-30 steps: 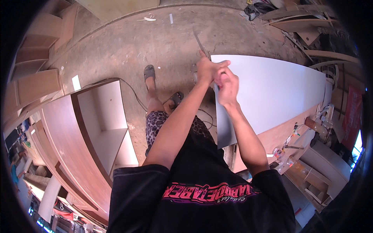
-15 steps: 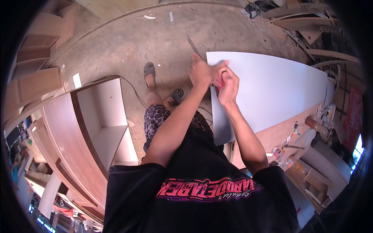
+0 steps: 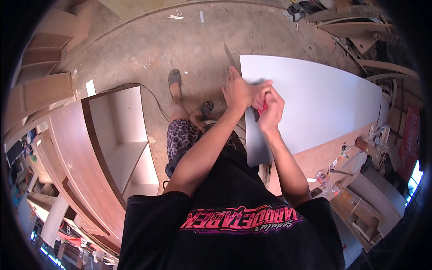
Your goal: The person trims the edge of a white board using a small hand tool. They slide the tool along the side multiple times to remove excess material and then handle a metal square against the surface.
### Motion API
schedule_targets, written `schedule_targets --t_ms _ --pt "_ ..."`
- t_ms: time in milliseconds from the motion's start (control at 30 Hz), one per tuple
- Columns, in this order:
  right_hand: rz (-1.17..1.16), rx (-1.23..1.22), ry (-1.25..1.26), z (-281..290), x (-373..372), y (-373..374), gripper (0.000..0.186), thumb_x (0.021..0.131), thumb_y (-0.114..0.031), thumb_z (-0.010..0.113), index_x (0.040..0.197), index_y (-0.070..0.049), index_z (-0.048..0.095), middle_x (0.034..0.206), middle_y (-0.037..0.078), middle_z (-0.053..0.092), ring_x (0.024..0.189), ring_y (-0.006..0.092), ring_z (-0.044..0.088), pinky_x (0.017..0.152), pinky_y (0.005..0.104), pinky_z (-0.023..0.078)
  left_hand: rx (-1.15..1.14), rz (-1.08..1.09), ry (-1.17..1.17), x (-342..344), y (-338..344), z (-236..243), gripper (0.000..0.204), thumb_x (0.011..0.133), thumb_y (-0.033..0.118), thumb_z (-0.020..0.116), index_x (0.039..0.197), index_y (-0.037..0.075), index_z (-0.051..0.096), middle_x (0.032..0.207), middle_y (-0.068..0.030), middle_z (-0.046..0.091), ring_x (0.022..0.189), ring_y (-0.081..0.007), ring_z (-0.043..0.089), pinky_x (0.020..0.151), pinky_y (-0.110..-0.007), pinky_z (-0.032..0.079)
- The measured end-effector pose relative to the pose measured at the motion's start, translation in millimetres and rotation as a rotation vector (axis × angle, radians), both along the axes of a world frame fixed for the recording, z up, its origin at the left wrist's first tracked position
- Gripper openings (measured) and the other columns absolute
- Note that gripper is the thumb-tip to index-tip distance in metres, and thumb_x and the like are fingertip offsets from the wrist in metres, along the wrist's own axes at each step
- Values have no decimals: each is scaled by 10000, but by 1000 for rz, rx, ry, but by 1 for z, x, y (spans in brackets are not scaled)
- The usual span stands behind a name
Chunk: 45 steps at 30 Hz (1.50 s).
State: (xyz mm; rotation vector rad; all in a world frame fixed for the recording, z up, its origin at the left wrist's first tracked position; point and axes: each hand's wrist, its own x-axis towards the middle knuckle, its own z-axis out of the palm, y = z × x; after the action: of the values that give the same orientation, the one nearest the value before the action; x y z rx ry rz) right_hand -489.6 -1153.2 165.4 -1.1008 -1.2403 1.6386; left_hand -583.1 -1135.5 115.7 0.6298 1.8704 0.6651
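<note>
My left hand [image 3: 239,91] is at the left edge of a large white board [image 3: 310,99], its thumb stretched across toward my right hand. A long thin dark strip [image 3: 230,55], shaped like a blade, sticks out past its fingers over the floor. The hand seems to hold that strip, though its grip is partly hidden. Close beside it, my right hand [image 3: 271,112] is closed round a red-handled tool [image 3: 264,107], over the board's near left part. Fingers cover most of the tool, and I cannot tell whether the strip belongs to it.
An open cabinet [image 3: 143,118] with white inner faces lies to my left. The white board rests over a wooden surface [image 3: 310,159], with bottles and small items [image 3: 330,180] at the right. A cable [image 3: 157,104] runs across the floor near my sandalled feet [image 3: 174,77].
Both hands have shifted slightly to the right and nearer to me, with the red-handled tool and the dark strip moving along. The board shows almost no change.
</note>
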Motion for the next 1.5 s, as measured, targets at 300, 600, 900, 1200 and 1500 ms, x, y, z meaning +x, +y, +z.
schedule_targets --t_ms 300,600,900,1200,1500 --pt "-5 -82 4 10 2 -11 208 925 -125 368 751 -34 436 677 -4 366 592 73 309 520 243 265 1 -36 25 3 -9 -11 1356 576 677 821 1485 -123 212 1474 -283 421 1354 -364 455 1114 -572 323" --pt "-23 -93 -18 -7 4 -13 221 934 -118 360 767 -15 461 662 -4 403 575 83 339 527 258 290 -63 -45 -104 3 -24 -12 1355 573 692 820 1492 -102 220 1449 -261 463 1385 -384 408 1118 -610 292" --pt "-18 -98 -46 -14 10 -26 207 930 -118 370 773 -14 454 630 -2 392 563 83 317 519 257 281 -59 -116 -96 14 -38 -12 1402 570 725 806 1514 -95 172 1517 -270 373 1424 -409 343 1134 -635 249" --pt "36 38 -77 -9 51 -70 274 937 -209 401 751 -9 425 635 17 398 559 100 317 526 275 278 -65 -174 -6 40 -72 6 1378 575 718 798 1496 -116 202 1499 -290 386 1427 -403 337 1149 -584 267" --pt "44 150 -99 -7 74 -103 379 977 -317 433 749 -16 459 610 32 446 557 104 380 521 281 288 -47 -206 24 55 -98 7 1380 610 699 788 1510 -119 136 1560 -257 302 1460 -383 276 1167 -586 224"
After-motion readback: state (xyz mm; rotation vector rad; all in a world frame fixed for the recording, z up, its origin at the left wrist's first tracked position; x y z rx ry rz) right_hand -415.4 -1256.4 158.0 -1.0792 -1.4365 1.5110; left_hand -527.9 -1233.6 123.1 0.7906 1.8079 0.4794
